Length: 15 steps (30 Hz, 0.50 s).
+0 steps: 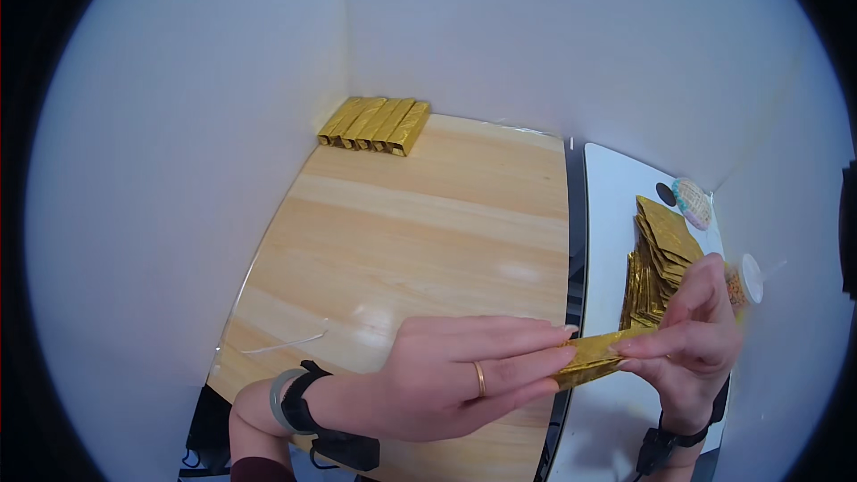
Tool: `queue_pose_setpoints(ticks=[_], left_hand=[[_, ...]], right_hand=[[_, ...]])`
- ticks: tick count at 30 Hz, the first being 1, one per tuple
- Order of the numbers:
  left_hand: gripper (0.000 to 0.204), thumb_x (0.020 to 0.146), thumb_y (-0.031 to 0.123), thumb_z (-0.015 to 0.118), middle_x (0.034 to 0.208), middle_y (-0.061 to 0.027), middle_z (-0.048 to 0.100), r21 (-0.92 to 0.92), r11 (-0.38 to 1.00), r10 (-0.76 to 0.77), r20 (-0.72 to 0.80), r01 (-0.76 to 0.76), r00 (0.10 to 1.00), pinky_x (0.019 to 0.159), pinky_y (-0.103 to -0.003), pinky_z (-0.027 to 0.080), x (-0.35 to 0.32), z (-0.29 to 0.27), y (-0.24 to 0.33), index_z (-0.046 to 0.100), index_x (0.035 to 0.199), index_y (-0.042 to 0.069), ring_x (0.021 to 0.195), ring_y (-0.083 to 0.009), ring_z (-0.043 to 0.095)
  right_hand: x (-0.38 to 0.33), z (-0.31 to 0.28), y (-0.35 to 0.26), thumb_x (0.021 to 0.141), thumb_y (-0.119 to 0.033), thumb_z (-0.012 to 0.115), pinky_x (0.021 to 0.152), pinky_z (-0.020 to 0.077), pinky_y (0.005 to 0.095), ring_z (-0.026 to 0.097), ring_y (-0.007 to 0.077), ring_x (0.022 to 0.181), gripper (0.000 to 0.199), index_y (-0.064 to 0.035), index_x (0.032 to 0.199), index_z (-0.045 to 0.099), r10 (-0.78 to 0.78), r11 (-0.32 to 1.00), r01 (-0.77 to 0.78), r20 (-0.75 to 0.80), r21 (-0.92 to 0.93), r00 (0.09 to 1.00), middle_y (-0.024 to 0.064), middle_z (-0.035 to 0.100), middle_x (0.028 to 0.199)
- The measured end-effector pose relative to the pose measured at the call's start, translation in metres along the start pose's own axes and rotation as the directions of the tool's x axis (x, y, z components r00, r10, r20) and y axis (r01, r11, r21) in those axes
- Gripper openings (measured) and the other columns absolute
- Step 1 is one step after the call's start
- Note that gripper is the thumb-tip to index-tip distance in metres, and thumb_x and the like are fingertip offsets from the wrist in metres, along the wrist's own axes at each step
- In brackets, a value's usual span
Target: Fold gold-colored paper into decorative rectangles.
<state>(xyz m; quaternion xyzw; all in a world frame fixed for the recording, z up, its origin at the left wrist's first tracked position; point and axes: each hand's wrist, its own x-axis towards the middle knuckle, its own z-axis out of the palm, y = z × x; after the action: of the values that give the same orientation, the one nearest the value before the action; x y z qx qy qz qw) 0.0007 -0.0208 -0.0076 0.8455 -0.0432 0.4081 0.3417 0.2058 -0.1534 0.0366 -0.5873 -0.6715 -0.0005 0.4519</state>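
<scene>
A narrow folded piece of gold foil paper (594, 359) is held between my two hands, above the gap between the wooden and the white tabletops. My left hand (478, 375), with a ring on one finger, reaches across from the left and grips the paper's left part with its fingertips. On the other side, my right hand (692, 348) pinches the paper's right part between thumb and fingers. Just beyond the right hand lies a pile of flat gold foil paper pieces (669, 236). At the far left corner, several long gold foil paper boxes (375, 122) lie side by side in a row.
The wooden tabletop (420, 232) meets walls at the left and back. A dark gap parts it from the white tabletop (607, 214). On the right stand a white-lidded tub (750, 278) and a knitted round item (692, 203). A thin white strip (286, 343) lies near left.
</scene>
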Motion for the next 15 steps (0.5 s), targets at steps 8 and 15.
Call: queue_pose_setpoints(ticks=[8, 15], left_hand=[[0.03, 0.077, -0.004, 0.073, 0.108, -0.0141, 0.069, 0.021, 1.0, -0.022, -0.05, 0.023, 0.999, 0.076, -0.032, 0.06, -0.002, 0.001, 0.002, 0.067, 0.106, 0.002, 0.095, -0.0288, 0.069], [0.028, 0.076, -0.005, 0.072, 0.105, -0.0139, 0.069, 0.059, 0.998, 0.02, -0.032, -0.019, 0.999, 0.073, -0.031, 0.06, -0.003, 0.003, 0.002, 0.067, 0.103, 0.003, 0.096, -0.0291, 0.069]], right_hand=[[0.004, 0.013, -0.008, 0.059, -0.02, 0.087, 0.068, 0.0299, 0.0297, 0.043, 0.0145, 0.078, 0.027, -0.0223, 0.085, 0.079, 0.02, 0.998, -0.02, -0.006, 0.06, 1.0, -0.006, 0.046, 0.076], [0.001, 0.015, -0.003, 0.06, -0.018, 0.087, 0.066, 0.0296, 0.0296, 0.041, 0.0159, 0.075, 0.025, -0.0225, 0.084, 0.079, -0.113, 0.993, 0.114, 0.06, -0.009, 0.992, -0.0062, 0.05, 0.074]])
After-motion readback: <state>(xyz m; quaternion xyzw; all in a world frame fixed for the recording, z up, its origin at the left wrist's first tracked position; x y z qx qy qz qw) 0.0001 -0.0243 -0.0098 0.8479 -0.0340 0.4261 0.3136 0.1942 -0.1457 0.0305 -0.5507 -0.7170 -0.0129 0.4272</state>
